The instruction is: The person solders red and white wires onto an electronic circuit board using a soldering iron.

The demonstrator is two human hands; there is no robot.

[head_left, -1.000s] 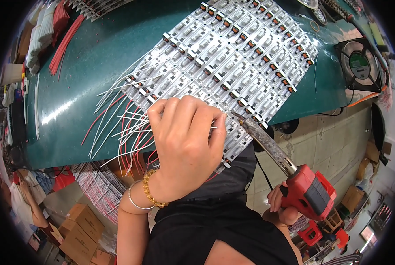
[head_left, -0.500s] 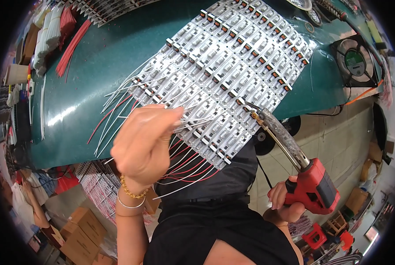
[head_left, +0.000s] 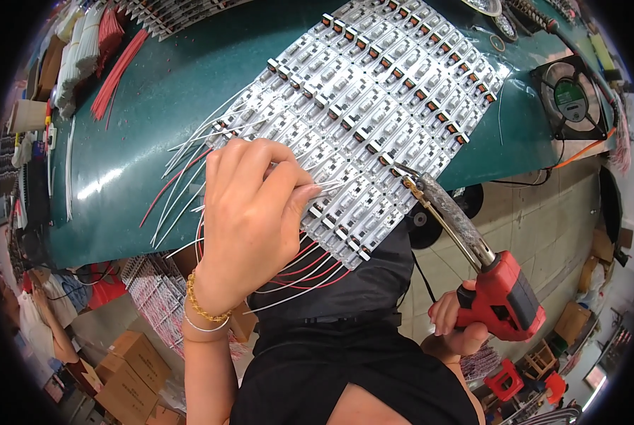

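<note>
Judging by the red and white wires [head_left: 189, 177] fanning left of our pinched left hand [head_left: 250, 219], we've wired part of the white LED-strip panel [head_left: 374, 106]; our right hand [head_left: 459, 326] grips the red-handled soldering gun [head_left: 497, 290].

Panel of LED strips [head_left: 374, 106]: white, flat on green bench, near edge overhanging.
Wire [head_left: 327, 185]: thin, white, pinched at panel edge.
Soldering iron [head_left: 476, 273]: red-handled, tip touching panel edge.

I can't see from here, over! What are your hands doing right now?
Left hand pinching thin white wires over the panel of small boards. Right hand gripping red soldering gun, tip at panel edge. Nothing in between.
</note>
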